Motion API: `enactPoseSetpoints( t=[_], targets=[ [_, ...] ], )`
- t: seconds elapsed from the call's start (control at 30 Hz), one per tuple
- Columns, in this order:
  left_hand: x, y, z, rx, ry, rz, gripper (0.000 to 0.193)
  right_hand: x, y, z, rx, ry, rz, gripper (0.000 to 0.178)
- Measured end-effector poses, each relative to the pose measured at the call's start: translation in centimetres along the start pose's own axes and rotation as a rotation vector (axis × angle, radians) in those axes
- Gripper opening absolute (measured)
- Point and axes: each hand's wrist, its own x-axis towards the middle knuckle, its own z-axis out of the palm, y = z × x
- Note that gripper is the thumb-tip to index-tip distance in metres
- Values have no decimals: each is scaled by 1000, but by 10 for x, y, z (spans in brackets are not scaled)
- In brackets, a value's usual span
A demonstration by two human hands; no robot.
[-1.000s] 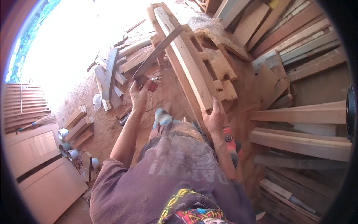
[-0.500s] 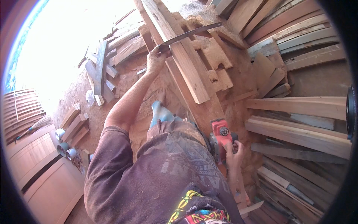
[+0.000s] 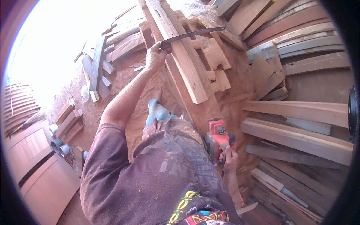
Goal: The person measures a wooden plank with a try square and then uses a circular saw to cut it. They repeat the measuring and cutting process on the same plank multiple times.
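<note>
My left hand (image 3: pixel 156 55) is closed on the near end of a long, thin, dark metal blade (image 3: pixel 195 33), which lies across a pale wooden beam (image 3: pixel 185 69); whether it is a square or a saw I cannot tell. The beam rests lengthwise on a wider, dust-covered board (image 3: pixel 210 107). Low on the right, beside my leg, my right hand (image 3: pixel 230 159) is wrapped around the handle of a red power planer (image 3: pixel 215 129). The planer's underside is hidden.
Stacked planks (image 3: pixel 296 140) fan out along the right side. Notched wooden blocks (image 3: pixel 213 56) sit just right of the beam. Loose offcuts (image 3: pixel 98 63) lie on the sandy floor (image 3: pixel 123 90) at left, with door panels (image 3: pixel 50 172) and cans (image 3: pixel 56 144) farther left.
My right hand has closed more firmly around the planer's handle, and the planer sits slightly lower and farther left in view. My left hand keeps the blade across the beam.
</note>
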Motion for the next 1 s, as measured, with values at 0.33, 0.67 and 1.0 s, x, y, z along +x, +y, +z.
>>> enactPoseSetpoints(
  t=[0.33,0.67,1.0],
  targets=[
    [-7,2,-2,-182,67,-42,31,9,-159,48,1,-142,-226,40],
    [-60,-44,-100,-309,462,-197,27,81,-238,123,-103,-282,-131,39],
    [-86,-61,-149,-321,695,-376,29,113,-279,166,-141,-289,-138,42]
  ],
)
